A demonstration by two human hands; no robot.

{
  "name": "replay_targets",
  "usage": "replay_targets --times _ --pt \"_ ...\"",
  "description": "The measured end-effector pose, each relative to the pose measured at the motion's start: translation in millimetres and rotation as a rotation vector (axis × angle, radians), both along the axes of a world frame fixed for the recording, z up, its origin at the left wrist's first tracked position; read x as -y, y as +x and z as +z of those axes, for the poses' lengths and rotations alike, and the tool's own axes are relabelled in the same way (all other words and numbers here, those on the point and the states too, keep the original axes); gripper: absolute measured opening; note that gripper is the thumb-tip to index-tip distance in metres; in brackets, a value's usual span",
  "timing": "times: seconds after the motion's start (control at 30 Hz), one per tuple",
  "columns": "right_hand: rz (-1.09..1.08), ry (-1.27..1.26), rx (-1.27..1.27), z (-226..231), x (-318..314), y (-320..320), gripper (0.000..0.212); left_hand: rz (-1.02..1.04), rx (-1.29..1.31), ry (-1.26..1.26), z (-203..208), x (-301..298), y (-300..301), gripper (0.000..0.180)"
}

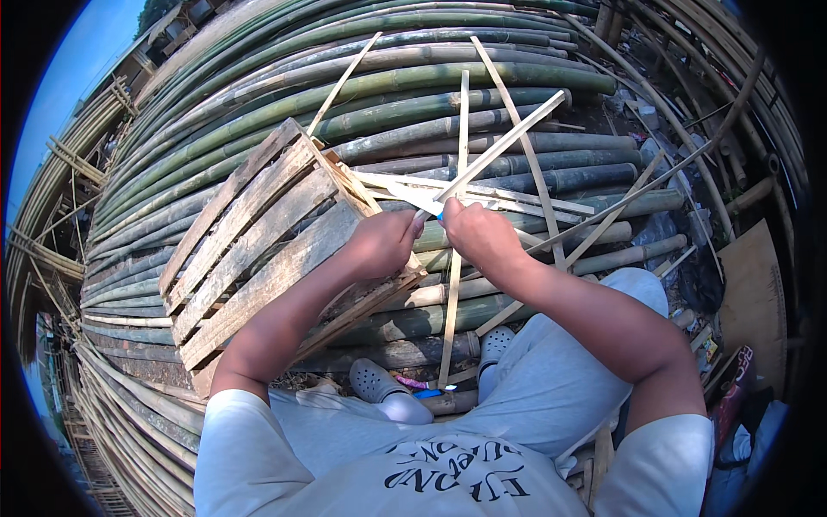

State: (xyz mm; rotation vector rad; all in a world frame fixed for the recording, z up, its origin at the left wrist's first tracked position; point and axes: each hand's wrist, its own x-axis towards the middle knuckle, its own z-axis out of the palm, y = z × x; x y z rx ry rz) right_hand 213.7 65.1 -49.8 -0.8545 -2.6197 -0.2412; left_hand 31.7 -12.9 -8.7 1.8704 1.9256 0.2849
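My right hand (479, 233) is closed round the handle of a knife with a pale, wide blade (415, 199); a bit of blue shows at the handle. The blade points left and lies against a light bamboo strip (508, 142). That strip slants up to the right, its far end raised over the poles. At its lower end my left hand (386, 243) is closed, fingers pinched, close beside the blade. A slatted wooden crate (267, 233) lies tilted under my left forearm. More cut strips (551, 203) lie crossed behind and below my hands.
Long green bamboo poles (370, 82) cover the ground in rows. My feet in grey clogs (370, 379) rest near a small blue and pink item (426, 392). At the right are a brown board (754, 302) and leaning poles; more bamboo stacks stand at the left.
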Motion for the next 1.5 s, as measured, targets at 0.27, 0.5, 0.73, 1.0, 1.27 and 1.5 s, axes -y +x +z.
replay_targets --times 0.27,0.5,0.73,1.0,1.27,1.5 --pt "-0.486 -0.202 -0.127 26 -103 79 0.025 -0.047 -0.022 -0.022 4 2 8 0.041" --pt "0.06 -0.4 -0.023 22 -1 14 0.029 0.026 0.123 -0.144 10 3 5 0.041" --pt "0.12 -0.408 -0.052 15 1 14 0.03 0.031 0.075 -0.153 11 6 8 0.042" --pt "0.118 -0.419 0.01 23 -4 19 0.027 0.045 0.09 -0.097 7 6 11 0.041" --pt "0.142 -0.428 -0.029 26 -19 22 0.026 0.037 0.072 -0.131 5 3 9 0.041" --pt "0.132 -0.425 0.011 26 -20 22 0.031 0.009 0.069 -0.061 0 5 5 0.039"
